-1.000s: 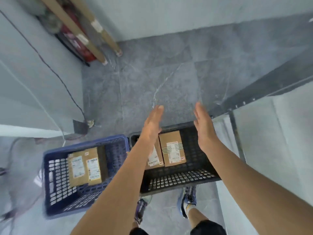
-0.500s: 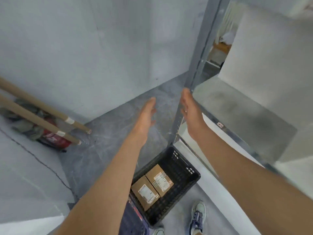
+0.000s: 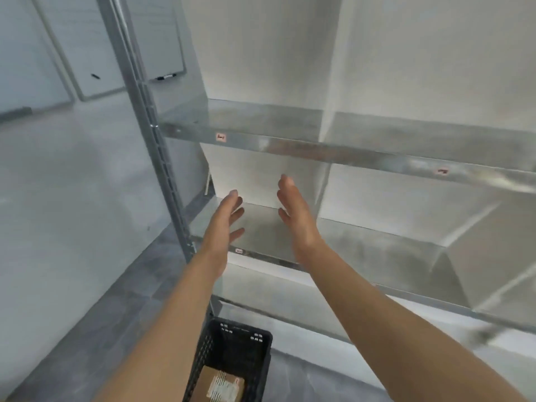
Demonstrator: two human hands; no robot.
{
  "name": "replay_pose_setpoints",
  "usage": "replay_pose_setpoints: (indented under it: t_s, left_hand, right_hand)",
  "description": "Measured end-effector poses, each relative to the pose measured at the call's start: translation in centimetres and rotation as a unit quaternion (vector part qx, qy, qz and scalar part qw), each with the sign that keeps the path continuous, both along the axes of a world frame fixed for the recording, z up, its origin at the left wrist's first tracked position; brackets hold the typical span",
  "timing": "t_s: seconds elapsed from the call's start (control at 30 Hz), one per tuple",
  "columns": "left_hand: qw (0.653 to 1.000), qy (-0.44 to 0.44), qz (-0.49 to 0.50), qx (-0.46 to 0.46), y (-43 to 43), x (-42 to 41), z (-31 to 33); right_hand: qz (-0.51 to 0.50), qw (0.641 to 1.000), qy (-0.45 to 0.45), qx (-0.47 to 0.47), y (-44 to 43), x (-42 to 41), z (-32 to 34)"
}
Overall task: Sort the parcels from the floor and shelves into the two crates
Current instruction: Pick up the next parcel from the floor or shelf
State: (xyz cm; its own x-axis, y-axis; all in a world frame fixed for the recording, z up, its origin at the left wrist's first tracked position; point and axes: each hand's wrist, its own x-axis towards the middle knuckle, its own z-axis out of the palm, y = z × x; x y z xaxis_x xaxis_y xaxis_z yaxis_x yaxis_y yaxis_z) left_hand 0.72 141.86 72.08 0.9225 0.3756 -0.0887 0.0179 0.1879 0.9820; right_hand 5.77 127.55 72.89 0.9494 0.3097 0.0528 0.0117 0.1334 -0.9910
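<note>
View has swung up from the floor to the metal shelves (image 3: pixel 362 153). Left hand (image 3: pixel 224 220) and right hand (image 3: pixel 293 211) reach forward, each grip open and empty. Black crate (image 3: pixel 261 343) below holds a parcel (image 3: pixel 219 385); visible shelves bare, suggesting a search for remaining parcels.

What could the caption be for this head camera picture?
Two empty hands, left and right, reach toward a bare metal shelf above a black crate holding a parcel.

Bright, even indoor light; glare on the metal shelf edge (image 3: pixel 333 152); motion blur, wide-angle bending at edges.
</note>
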Motion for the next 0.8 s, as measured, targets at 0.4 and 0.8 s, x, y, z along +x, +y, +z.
replay_pose_setpoints:
  t_s: [0.4,0.8]
  left_hand:
    - [0.973,-0.035,-0.23,0.012,-25.3,-2.0,3.9]
    - [0.902,-0.039,-0.43,0.028,-47.6,-9.5,4.4]
  right_hand:
    - [-0.188,0.981,-0.03,0.023,-25.0,-8.5,3.3]
    - [-0.397,0.916,-0.039,0.05,-46.3,-20.8,2.7]
